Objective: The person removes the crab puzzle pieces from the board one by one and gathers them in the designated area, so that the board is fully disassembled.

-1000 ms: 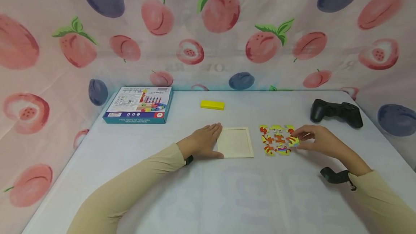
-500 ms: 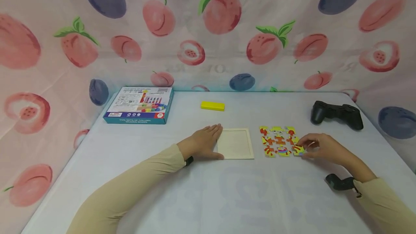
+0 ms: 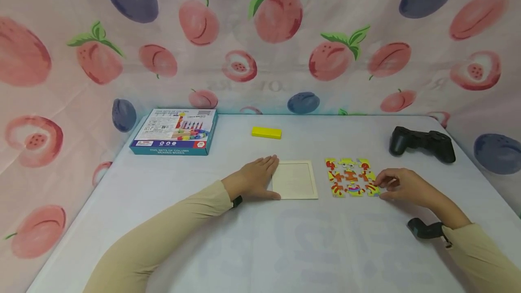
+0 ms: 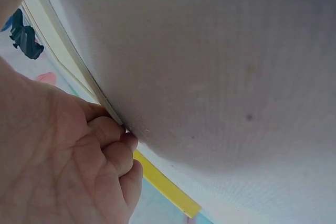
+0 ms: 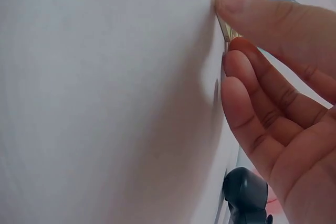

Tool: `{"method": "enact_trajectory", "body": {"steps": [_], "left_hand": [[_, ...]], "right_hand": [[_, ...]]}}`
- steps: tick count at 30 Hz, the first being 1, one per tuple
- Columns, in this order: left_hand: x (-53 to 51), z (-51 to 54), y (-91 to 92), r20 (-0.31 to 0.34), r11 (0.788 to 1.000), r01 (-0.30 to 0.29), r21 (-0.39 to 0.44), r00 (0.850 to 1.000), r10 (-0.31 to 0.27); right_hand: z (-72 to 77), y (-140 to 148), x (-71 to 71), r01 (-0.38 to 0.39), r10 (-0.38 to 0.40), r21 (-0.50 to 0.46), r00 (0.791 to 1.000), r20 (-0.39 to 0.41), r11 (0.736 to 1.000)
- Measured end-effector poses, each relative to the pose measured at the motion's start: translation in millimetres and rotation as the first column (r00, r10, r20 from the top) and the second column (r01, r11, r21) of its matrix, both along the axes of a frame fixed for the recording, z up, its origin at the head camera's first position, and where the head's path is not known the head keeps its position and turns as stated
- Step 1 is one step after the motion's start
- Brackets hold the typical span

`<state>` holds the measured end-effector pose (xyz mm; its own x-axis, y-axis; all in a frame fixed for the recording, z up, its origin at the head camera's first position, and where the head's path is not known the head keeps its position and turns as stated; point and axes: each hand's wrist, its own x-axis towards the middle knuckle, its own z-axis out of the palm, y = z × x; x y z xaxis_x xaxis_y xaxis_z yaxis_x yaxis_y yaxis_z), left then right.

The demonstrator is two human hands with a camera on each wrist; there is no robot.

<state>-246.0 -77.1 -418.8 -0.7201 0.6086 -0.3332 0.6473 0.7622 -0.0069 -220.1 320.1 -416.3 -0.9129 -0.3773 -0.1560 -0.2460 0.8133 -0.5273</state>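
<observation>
My left hand lies with its thumb spread along the left side of a shallow pale wooden puzzle tray. The left wrist view shows the fingertips against the tray's edge. To the tray's right, yellow, red and orange jigsaw pieces lie in a loose square with small gaps. My right hand is beside the square's lower right piece, fingers loosely bent. In the right wrist view, its thumb touches the edge of the pieces, while the index fingertip is hidden.
A yellow block lies behind the tray. At the back left is a flat toy box, and a black game controller sits at the back right. A fruit-patterned cloth hangs behind the white table.
My right hand brought the lower right jigsaw piece down into the square's corner, then drew back slightly to the right from it. My left hand has stayed at the tray.
</observation>
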Motion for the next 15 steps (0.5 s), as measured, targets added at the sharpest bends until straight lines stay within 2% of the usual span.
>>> {"method": "enact_trajectory", "body": {"steps": [11, 15], "left_hand": [[-3.5, 1.3, 0.7, 0.007, 1.000, 0.004, -0.010, 1.000, -0.004], [-3.7, 0.6, -1.2, 0.005, 1.000, 0.006, -0.013, 1.000, -0.006]], "right_hand": [[6.8, 0.0, -1.8, -0.012, 0.013, 0.019, 0.999, -0.051, 1.000], [11.6, -0.4, -6.1, -0.019, 0.021, 0.017, 0.995, -0.098, 1.000]]}}
